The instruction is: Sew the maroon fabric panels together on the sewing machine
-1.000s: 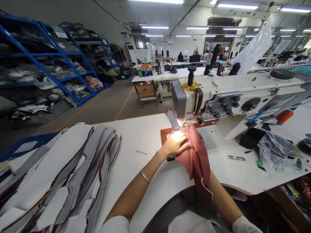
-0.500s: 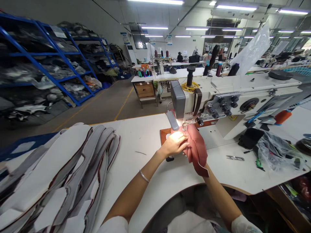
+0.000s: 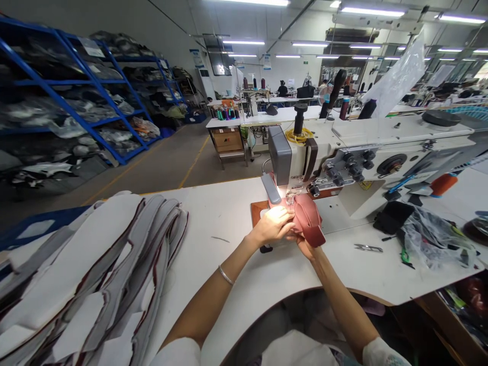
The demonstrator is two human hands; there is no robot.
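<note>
A dusty-red fabric piece lies bunched under the needle of the white sewing machine. My left hand rests on its left side in the lamp's glare, fingers curled and pressing the fabric down. My right hand comes up from below, mostly covered by the fabric, its fingers gripping the lower edge. A thin bracelet sits on my left wrist.
A tall stack of grey and white cut pieces fills the table's left side. Thread snips, a black case and crumpled plastic bags lie to the right. Blue shelving and other workstations stand beyond.
The red fabric, which hung down over my right forearm, has been gathered up toward the needle. My right hand has moved forward with it; my left hand has stayed in place.
</note>
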